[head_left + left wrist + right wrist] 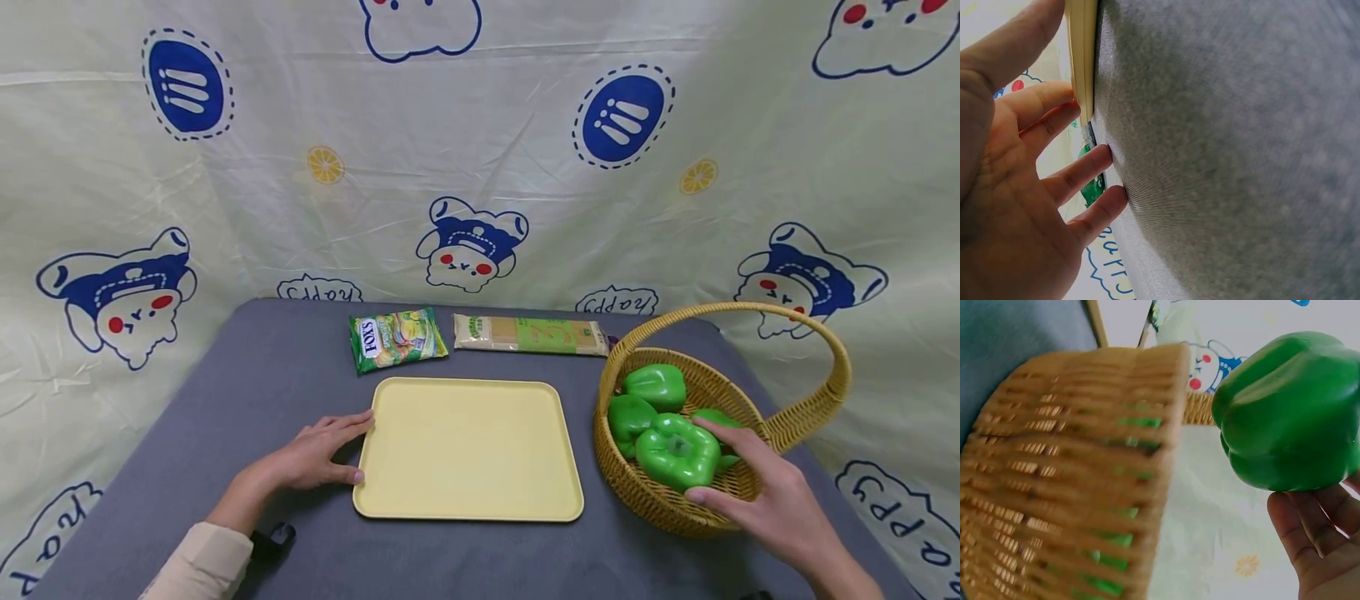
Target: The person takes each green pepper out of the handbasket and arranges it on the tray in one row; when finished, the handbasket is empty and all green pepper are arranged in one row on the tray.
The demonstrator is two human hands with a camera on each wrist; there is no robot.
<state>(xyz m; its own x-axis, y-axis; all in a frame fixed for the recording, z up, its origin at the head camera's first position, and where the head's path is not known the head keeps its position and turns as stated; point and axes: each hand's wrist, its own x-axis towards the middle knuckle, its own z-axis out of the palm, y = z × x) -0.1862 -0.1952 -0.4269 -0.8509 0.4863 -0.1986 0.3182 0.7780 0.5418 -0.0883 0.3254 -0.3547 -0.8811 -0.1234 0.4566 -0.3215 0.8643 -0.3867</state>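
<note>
My right hand grips a green bell pepper between thumb and fingers, over the near side of a wicker basket. In the right wrist view this bell pepper is raised above the woven rim, fingertips against its underside. Several more green bell peppers lie inside the basket. My left hand touches the left edge of a pale yellow tray, fingers stretched out. From the left wrist, the tray's edge shows beside thumb and fingers, while two other fingertips rest on the grey cloth.
Behind the tray lie a green bag of Fox's candy and a long pack of noodles. The basket's tall handle arches up on the right. A printed curtain hangs behind the grey table.
</note>
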